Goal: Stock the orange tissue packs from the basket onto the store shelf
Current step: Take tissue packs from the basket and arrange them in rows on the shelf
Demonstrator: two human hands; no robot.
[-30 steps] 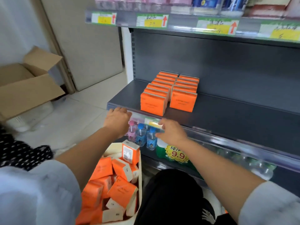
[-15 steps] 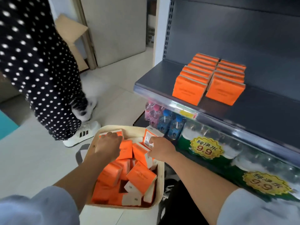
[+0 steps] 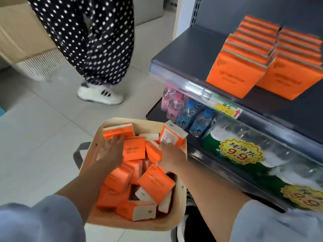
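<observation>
A beige basket (image 3: 176,217) on the floor holds several loose orange tissue packs (image 3: 155,182). My left hand (image 3: 111,151) is inside it with fingers spread over a pack (image 3: 118,131) at the far rim, resting on it but not closed around it. My right hand (image 3: 172,154) is curled among the packs near the basket's right wall, against an upright pack (image 3: 172,135); its fingertips are hidden. On the dark shelf (image 3: 188,55), two rows of orange packs (image 3: 237,74) stand upright.
A person in polka-dot trousers (image 3: 90,37) and white shoes (image 3: 100,93) stands close behind the basket. Small bottles (image 3: 185,112) and large water jugs (image 3: 244,154) fill the lower shelf. A cardboard box (image 3: 22,32) sits at the far left. Tiled floor lies left of the basket.
Both hands came down from the shelf edge into the basket. My view dropped and moved closer. The person in polka-dot trousers stepped in behind the basket.
</observation>
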